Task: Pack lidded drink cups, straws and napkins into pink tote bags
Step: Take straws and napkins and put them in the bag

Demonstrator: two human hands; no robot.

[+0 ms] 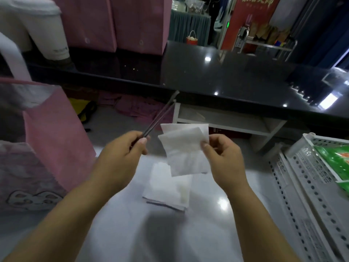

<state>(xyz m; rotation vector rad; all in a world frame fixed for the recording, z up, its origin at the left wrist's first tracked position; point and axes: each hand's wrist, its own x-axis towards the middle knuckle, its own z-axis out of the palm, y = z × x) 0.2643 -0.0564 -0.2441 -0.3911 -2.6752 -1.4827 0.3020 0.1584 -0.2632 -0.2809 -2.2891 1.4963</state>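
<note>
Nearest you, a small stack of napkins point(168, 188) lies flat on the pale worktop point(217, 233), probably your supply for later bags. Just above it, your right hand point(224, 159) pinches a couple of loose napkins point(186, 150) by their right edge between thumb and fingers, so they hang free and are easy to drop in. Your left hand point(120, 157) is closed around the lower ends of thin dark straws point(160, 116), which slant up and away, ready to go in along with the napkins. To your left an open pink tote bag point(56, 133) stands upright, mouth up, likely the one you are filling; its inside is too blurred to tell what it holds. On your right, a white perforated basket point(306, 167) holds green packets point(334, 163). Farther off, on the black counter point(217, 76), a white lidded cup point(37, 31) stands beside two more pink bags point(113, 23), contents hidden.
</note>
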